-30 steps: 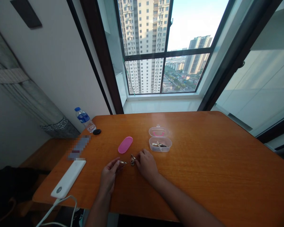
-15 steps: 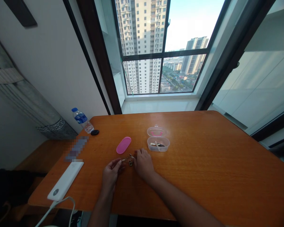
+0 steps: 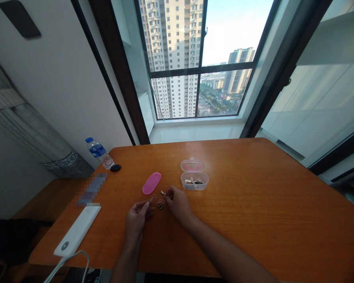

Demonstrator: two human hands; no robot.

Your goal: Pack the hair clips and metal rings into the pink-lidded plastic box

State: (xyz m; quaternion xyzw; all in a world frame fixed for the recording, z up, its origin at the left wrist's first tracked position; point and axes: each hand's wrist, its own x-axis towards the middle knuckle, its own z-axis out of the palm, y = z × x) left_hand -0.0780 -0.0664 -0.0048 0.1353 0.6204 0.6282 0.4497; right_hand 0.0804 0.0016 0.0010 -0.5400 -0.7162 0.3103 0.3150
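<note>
The left hand (image 3: 136, 215) pinches a slim metal piece (image 3: 152, 198) between the thumb and fingers; the far end of this piece projects past the fingertips toward the far right. The right hand (image 3: 178, 201) grips a gold-coloured metal piece (image 3: 163, 193) at its fingertips, with the tip of the piece pointing far left. The exact form of these 2 pieces is too small to tell. A cluster of small rings (image 3: 161, 204) lies on the wooden table (image 3: 253, 208) between the 2 hands.

A pink oval piece (image 3: 151, 183) lies flat on the far side of the left hand, near the slim metal piece. A clear container (image 3: 195, 187) stands on the far side of the right hand. Its clear lid (image 3: 192, 165) is swung open to the far side. Small items (image 3: 193, 181) lie inside the container.

At the left edge of the table, in order from far to near: 1 bottle (image 3: 99, 152) with a blue cap, tilted in view; 1 black oval object (image 3: 115, 168) just beside its base; 1 blurred flat object (image 3: 92, 190); 1 white slab (image 3: 78, 231) with a white cable (image 3: 84, 255) at its near end
</note>
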